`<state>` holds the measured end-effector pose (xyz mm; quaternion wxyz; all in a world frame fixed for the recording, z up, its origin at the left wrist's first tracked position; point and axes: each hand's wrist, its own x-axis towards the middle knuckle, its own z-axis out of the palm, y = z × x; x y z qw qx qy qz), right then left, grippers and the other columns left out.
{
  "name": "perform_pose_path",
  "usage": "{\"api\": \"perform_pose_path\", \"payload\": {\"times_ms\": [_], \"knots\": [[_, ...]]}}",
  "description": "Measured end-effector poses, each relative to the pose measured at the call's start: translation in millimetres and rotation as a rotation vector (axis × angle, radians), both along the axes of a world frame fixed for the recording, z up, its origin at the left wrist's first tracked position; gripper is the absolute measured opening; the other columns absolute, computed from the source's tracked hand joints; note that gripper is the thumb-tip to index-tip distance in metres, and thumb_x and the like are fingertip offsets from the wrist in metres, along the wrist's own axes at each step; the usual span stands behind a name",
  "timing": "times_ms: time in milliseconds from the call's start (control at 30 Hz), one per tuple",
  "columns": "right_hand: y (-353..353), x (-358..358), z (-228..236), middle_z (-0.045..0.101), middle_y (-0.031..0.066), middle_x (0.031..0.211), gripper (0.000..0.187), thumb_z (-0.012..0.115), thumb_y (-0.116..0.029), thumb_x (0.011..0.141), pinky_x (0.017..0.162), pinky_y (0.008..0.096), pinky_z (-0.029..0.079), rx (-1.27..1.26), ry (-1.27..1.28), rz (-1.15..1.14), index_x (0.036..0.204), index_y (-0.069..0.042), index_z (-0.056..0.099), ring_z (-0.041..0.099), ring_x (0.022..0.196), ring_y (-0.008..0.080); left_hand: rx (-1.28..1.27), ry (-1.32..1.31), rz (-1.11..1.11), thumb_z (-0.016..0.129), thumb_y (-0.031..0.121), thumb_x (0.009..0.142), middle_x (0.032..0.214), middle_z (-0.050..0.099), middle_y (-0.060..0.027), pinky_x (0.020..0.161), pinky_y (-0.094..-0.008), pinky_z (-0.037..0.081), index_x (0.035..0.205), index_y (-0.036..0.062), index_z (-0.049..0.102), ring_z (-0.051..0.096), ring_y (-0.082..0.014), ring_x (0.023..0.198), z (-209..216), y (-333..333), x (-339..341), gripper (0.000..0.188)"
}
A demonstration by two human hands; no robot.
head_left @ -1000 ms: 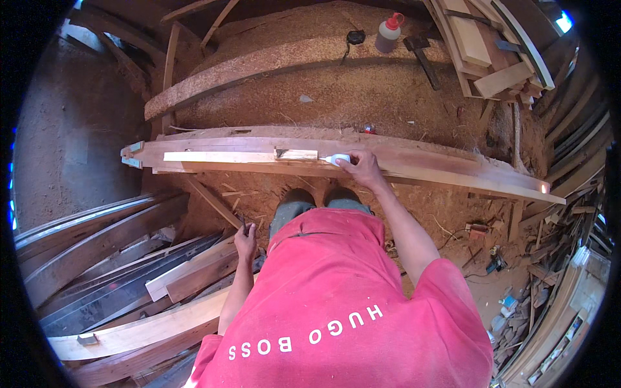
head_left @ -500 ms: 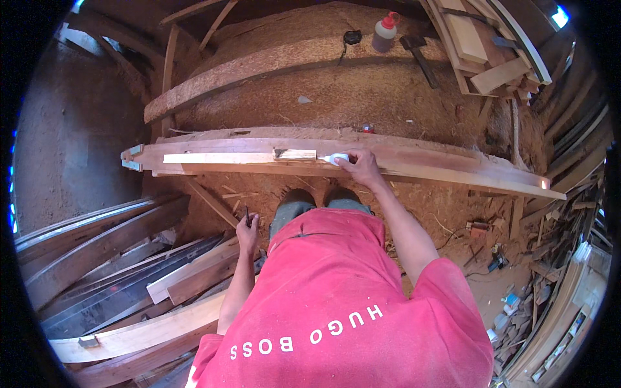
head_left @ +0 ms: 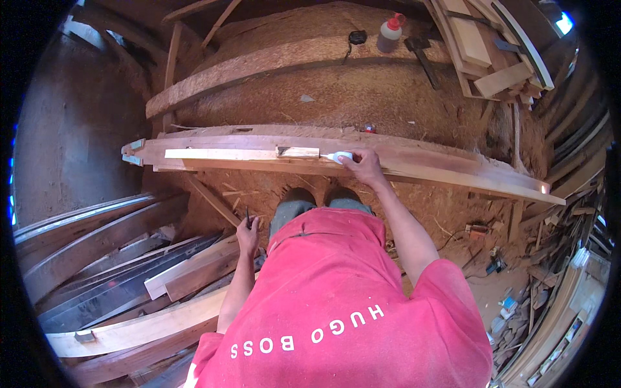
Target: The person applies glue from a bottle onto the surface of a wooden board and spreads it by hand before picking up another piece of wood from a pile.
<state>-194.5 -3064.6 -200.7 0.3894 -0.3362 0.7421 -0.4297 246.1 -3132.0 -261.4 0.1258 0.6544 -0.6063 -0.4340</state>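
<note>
I judge the step in hand to be putting glue or something like it onto wood: the right hand (head_left: 364, 167) pinches a small white bottle (head_left: 344, 157), its nozzle pointing left at the end of a short wooden block (head_left: 299, 152). Whether the tip touches I cannot tell from here. The block sits at the right end of a pale strip (head_left: 220, 154), both lying on a long beam (head_left: 446, 165). The next move, as I read it, calls for a steady tip and a light squeeze. The left hand (head_left: 248, 236) hangs lower, its fingers closed around a slim dark stick (head_left: 247, 215). The beam looks dusty; beyond it, a red-capped bottle (head_left: 389, 37) and a hammer-like tool (head_left: 422, 59) lie amid sawdust, and boards (head_left: 162, 330) crowd my left.
</note>
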Motion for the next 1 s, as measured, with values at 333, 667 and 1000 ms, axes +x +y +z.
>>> {"api": "perform_pose_path", "payload": {"times_ms": [333, 667, 1000], "knots": [[19, 61, 18, 0.069, 0.0030, 0.082, 0.027, 0.074, -0.016, 0.090, 0.056, 0.0218, 0.051, -0.130, -0.396, -0.262, 0.111, 0.000, 0.069, 0.063, 0.069, 0.0077, 0.003, -0.221, -0.199, 0.058, 0.024, 0.097, 0.085, 0.072, -0.0150, 0.074, -0.0414, 0.053, 0.105, 0.0004, 0.070, 0.070, -0.0322, 0.079, 24, -37, -9, 0.028], [-43, 152, 3, 0.070, 0.0068, 0.081, 0.027, 0.074, -0.021, 0.089, 0.057, 0.0267, 0.051, 0.016, -0.144, -0.167, 0.102, 0.002, 0.070, 0.063, 0.064, 0.0110, -0.465, -0.041, -0.243, 0.053, 0.014, 0.098, 0.132, 0.058, -0.0186, 0.092, -0.0392, 0.050, 0.125, 0.0063, 0.063, 0.064, -0.0318, 0.108, 62, -158, -24, 0.030], [-93, 226, 11, 0.066, 0.0143, 0.091, 0.027, 0.069, -0.014, 0.093, 0.064, 0.0295, 0.062, 0.027, -0.759, -0.567, 0.105, 0.007, 0.056, 0.070, 0.076, 0.0197, -0.373, -0.127, -0.639, 0.051, 0.005, 0.091, 0.155, 0.038, -0.0065, 0.095, -0.0428, 0.051, 0.142, 0.0233, 0.052, 0.056, -0.0329, 0.124, 77, -224, -12, 0.054]]}}
